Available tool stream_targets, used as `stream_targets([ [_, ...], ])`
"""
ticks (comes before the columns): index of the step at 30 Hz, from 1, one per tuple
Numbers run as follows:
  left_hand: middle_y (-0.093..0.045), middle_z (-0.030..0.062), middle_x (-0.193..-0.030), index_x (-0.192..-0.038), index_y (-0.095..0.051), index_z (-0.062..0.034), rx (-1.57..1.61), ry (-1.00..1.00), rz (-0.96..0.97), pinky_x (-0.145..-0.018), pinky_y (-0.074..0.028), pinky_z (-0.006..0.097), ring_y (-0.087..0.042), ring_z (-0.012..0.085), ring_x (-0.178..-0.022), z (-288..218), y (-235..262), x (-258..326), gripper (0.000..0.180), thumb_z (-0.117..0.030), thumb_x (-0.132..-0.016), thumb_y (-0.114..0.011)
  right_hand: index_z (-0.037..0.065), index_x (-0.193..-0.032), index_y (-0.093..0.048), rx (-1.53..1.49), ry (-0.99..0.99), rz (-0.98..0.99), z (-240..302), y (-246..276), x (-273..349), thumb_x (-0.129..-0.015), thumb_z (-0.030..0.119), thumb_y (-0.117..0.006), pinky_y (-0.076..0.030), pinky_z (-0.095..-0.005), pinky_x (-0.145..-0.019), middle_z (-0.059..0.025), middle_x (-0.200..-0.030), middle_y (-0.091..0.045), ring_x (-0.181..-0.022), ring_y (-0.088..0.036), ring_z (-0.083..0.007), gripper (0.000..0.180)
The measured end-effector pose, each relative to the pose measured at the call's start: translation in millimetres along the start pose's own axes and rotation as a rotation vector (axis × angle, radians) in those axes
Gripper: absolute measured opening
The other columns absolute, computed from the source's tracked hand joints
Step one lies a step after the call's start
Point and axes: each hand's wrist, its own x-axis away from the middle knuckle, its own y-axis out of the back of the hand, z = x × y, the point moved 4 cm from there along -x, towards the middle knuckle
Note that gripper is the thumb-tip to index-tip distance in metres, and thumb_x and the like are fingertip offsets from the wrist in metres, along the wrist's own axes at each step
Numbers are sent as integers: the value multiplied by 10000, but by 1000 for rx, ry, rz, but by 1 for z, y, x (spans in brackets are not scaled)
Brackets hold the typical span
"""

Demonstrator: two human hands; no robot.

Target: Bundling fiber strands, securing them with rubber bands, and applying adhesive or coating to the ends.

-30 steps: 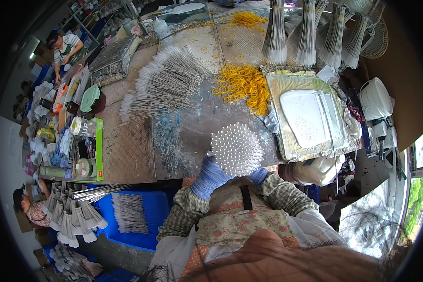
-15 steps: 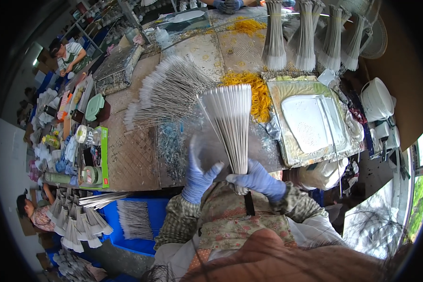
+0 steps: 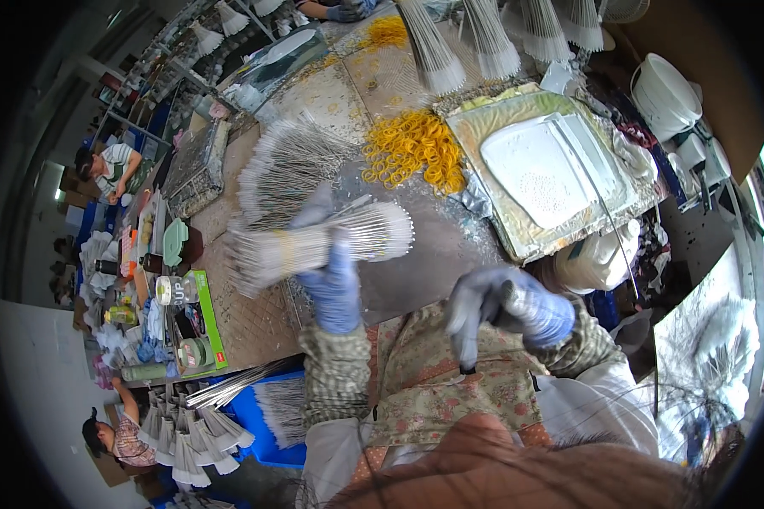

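My left hand (image 3: 331,284), in a blue-grey glove, grips a bundle of thin white-tipped rods (image 3: 384,231). The bundle lies nearly level above the bench, and its left end is blurred by motion. My right hand (image 3: 509,310), gloved the same way, is apart from the bundle in front of my apron. Its fingers are bent and somewhat blurred, with gaps between them and nothing visible in them. Just beyond the bundle, loose white-tipped rods (image 3: 284,170) lie fanned out. A heap of yellow rubber bands (image 3: 416,153) sits to their right.
A padded board (image 3: 475,127) bearing a white sheet (image 3: 539,174) stands at right, with a thin rod across it. Finished-looking bundles (image 3: 492,42) stand at the back. A green-edged box (image 3: 210,318) and blue bin (image 3: 250,424) are at left. Other people sit at left and far back.
The bundle, upright between both hands before, has swung down to the left and lies nearly level in my left hand. My right hand has let go and moved right. The view has turned.
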Motion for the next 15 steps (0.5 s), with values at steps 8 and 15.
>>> stream_targets([
  [8,-528,21,-1080,-1224,-483,-96,696,246,-22,-1018,-427,484,-558,174,-991,-13,6,-14,404,-213,-878,-657,-36,-1074,-565,52,52,-507,-9,48,63,-941,284,-596,-557,-314,-721,-120,-905,-665,-791,-670,-185,347],
  [15,-518,23,-1001,-1195,-476,-77,643,165,189,-988,-420,444,-539,184,-946,-39,-29,-18,407,-198,-862,-677,53,-916,-643,1036,389,-520,28,52,46,-868,180,-679,-503,-325,-713,-77,-895,-641,-821,-635,-210,140],
])
